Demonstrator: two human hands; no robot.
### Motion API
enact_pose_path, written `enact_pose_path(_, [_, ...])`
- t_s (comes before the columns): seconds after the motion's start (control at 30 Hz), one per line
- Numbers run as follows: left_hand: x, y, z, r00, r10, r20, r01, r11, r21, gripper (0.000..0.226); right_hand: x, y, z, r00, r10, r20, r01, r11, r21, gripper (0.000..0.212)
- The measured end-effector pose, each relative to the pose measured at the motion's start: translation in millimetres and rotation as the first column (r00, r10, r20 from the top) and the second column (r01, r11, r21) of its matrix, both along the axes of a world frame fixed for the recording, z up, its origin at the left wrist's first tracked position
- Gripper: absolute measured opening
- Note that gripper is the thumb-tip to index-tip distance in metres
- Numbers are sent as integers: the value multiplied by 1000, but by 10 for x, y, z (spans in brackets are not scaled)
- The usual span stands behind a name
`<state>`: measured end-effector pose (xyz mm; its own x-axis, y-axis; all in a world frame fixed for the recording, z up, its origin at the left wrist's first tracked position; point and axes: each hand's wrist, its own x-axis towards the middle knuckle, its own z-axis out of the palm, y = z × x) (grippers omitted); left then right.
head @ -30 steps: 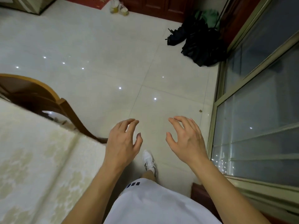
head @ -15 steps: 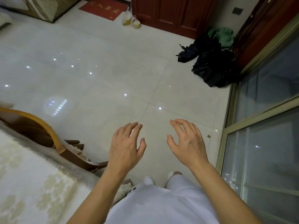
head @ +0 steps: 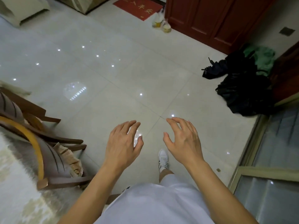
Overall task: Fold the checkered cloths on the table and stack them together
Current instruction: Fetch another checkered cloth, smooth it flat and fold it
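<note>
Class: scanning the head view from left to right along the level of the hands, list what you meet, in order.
Wooden chair → left hand → white sneaker → right hand → glass sliding door.

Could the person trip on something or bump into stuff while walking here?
Maybe. The wooden chair juts out close on the left, so a leg could catch it. The shiny tile floor may be slippery. Black umbrellas lie ahead on the right. Both hands, left hand and right hand, hold nothing.
</note>
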<state>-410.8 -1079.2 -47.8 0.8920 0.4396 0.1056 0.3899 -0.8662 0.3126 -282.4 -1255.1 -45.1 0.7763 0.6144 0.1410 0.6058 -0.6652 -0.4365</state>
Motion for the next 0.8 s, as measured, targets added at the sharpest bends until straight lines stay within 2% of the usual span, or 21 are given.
enact_pose_path(0.17, [679,247,101,991,125,-39,-125,992,-10,47,893,362,95,996,93,5,-93,995,28,47])
enact_pose_path(0.33, [1071,469,152,964,259,-54,-260,966,-6,46,1465,796,97,970,243,-5,-242,970,28,47])
enact_pose_path(0.6, [1214,922,206,878,475,-60,-475,880,9,42,1802,1703,50,878,478,-13,-477,878,35,47])
enact_pose_path(0.8, [1215,1432,73,818,574,-42,-575,818,-13,42,1898,2491,-76,812,584,-16,-583,812,32,46])
